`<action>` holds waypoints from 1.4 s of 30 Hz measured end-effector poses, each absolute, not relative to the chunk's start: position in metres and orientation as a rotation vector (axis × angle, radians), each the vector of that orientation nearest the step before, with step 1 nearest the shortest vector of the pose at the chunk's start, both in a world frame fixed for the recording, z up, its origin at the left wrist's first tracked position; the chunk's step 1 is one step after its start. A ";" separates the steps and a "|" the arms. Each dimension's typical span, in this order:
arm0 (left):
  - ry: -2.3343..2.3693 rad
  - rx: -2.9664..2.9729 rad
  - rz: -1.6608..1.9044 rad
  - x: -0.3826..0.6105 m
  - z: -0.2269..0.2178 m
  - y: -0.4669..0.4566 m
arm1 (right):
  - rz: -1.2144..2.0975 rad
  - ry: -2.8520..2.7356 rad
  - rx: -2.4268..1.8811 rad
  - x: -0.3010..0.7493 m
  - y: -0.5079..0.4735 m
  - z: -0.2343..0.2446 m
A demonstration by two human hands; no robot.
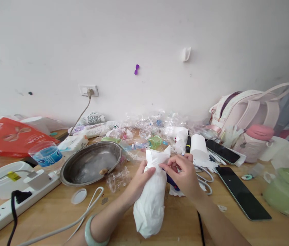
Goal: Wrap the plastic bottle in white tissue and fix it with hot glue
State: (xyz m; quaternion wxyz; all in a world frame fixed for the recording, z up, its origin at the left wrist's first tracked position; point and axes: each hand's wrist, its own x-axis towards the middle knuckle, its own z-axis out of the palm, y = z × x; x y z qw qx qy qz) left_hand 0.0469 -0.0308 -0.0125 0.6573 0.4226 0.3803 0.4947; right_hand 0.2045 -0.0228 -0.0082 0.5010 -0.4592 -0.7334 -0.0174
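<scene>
Holding white bundle (150,203) | left hand (139,181): clasping its upper side | right hand (184,173): pinching, apparently its edge

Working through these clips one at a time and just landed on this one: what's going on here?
A person holds a white bundle over a wooden desk. The left hand grips its side just below the narrowed neck, while the right hand pinches at the neck's edge. A metal bowl sits to the left, clear plastic is heaped behind, and a paper roll stands to the right.
</scene>
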 end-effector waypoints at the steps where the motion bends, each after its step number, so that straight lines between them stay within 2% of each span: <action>1: 0.846 0.901 1.100 0.046 -0.009 -0.032 | -0.024 -1.759 -1.108 0.206 -0.022 -0.007; 4: 0.809 0.745 1.062 0.043 -0.002 -0.034 | 0.101 -1.779 -1.170 0.218 -0.017 -0.002; 9: 0.660 0.573 0.932 0.034 -0.003 -0.023 | 0.621 -2.095 -1.452 0.243 -0.007 -0.001; 13: 0.499 0.613 0.997 0.030 -0.007 -0.015 | 0.613 -2.201 -1.645 0.245 -0.008 -0.004; 18: 0.450 0.685 0.909 0.028 -0.012 -0.020 | 0.746 -2.083 -1.578 0.244 -0.007 -0.001; 22: 0.439 0.849 0.994 0.027 -0.019 -0.025 | 0.786 -1.954 -1.624 0.251 -0.001 -0.001; 26: 0.150 0.922 1.085 0.022 -0.022 -0.020 | 0.815 -2.003 -1.707 0.255 0.002 -0.003; 29: -0.045 0.822 1.016 0.018 -0.021 -0.010 | 0.793 -2.041 -1.797 0.255 0.002 -0.004; 35: 0.084 0.652 0.999 0.021 -0.014 -0.006 | 0.464 -2.029 -1.987 0.254 0.005 -0.005; 42: 0.102 0.614 0.921 0.025 -0.015 -0.010 | 0.150 -2.062 -1.870 0.244 0.024 -0.032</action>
